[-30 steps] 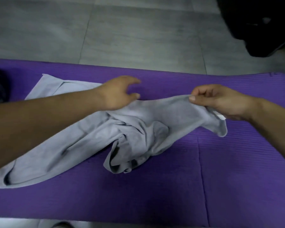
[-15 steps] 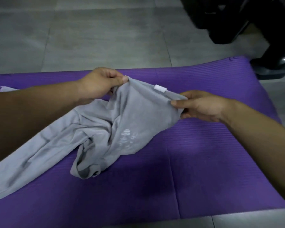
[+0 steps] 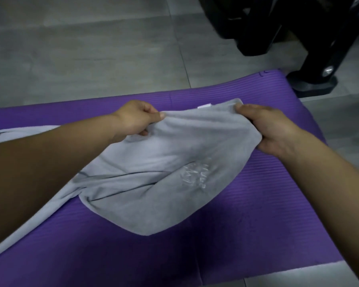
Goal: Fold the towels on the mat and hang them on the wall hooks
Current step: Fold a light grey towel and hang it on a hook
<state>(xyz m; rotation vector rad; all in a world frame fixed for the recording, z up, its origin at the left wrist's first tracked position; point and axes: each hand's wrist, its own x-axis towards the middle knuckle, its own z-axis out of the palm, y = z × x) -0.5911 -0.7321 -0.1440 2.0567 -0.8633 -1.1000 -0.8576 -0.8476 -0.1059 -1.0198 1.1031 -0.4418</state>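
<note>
Grey towel point(image 3: 153, 172) lies bunched on the purple mat point(image 3: 257, 224), far short edge lifted; my left hand point(image 3: 135, 119) and right hand point(image 3: 272, 131) each pinch a corner, fingers point(image 3: 151, 109) curled on cloth. I'd draw that edge taut and level before laying it flat. Its long axis runs near-left to far-right

The floor point(image 3: 87, 59) was large grey tiles with thin grout lines, dimly and evenly lit. At the far right stood a black frame point(image 3: 311, 25) with shiny bolts point(image 3: 328, 70), its flat foot point(image 3: 313, 86) resting on the tiles
</note>
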